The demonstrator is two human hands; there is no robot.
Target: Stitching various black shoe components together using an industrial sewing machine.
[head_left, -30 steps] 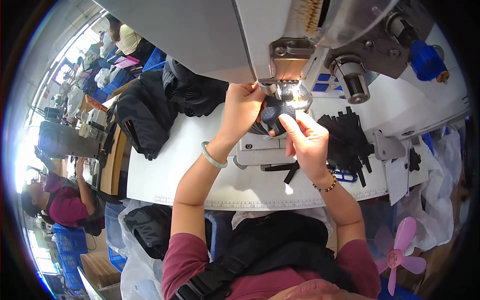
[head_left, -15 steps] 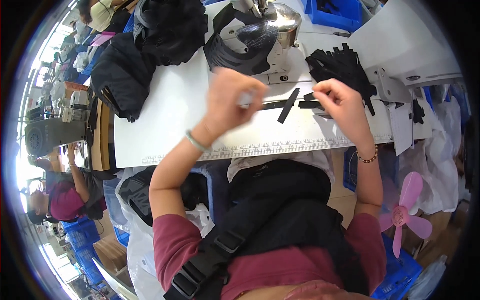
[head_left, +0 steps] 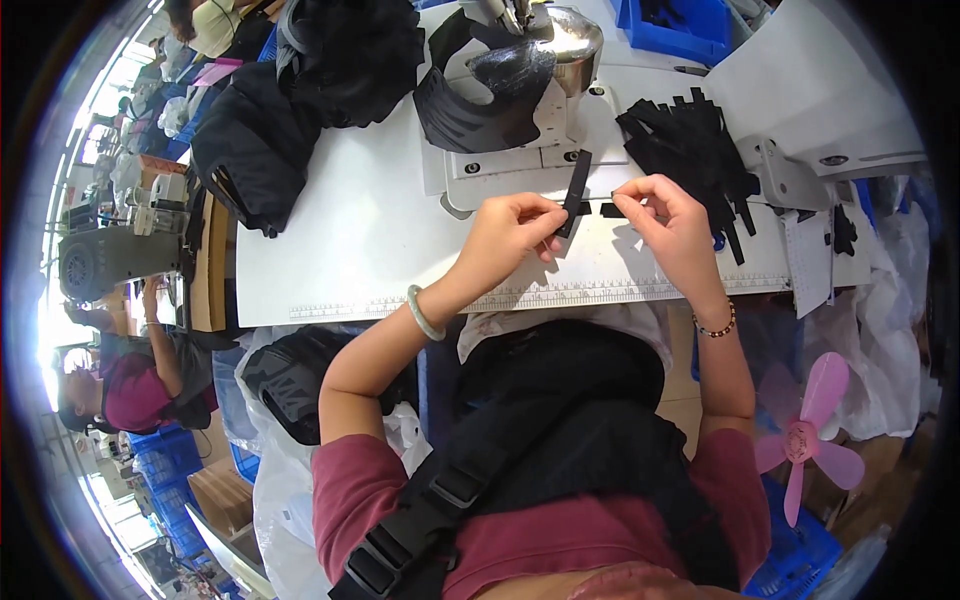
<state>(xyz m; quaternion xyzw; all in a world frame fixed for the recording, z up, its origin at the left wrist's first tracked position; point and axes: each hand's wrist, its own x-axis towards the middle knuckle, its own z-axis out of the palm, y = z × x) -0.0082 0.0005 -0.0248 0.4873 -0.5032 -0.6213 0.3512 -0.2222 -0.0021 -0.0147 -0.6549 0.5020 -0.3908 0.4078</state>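
My left hand [head_left: 515,232] is closed in a pinch on the lower end of a narrow black fabric strip [head_left: 578,180]. That strip stands tilted above the white table, just in front of the sewing machine. Facing it, my right hand [head_left: 668,222] has thumb and forefinger pressed together. A tiny dark bit shows at those fingertips, too small to name. Short dark strip pieces [head_left: 609,210] show on the table between the hands. Beyond my left hand, a curved black fabric piece [head_left: 465,115] lies over the bed of the sewing machine [head_left: 575,60].
A pile of black strips [head_left: 680,150] lies right of the machine. Black fabric pieces [head_left: 350,60] and a black bag-like item [head_left: 255,150] are at the far left. A ruler [head_left: 560,296] runs along the near edge. A blue bin [head_left: 680,35] stands behind; a pink fan [head_left: 802,440] is at the right.
My left hand has moved right and closed on the black strip, which is now lifted and more upright. The right hand has shifted slightly and stays pinched.
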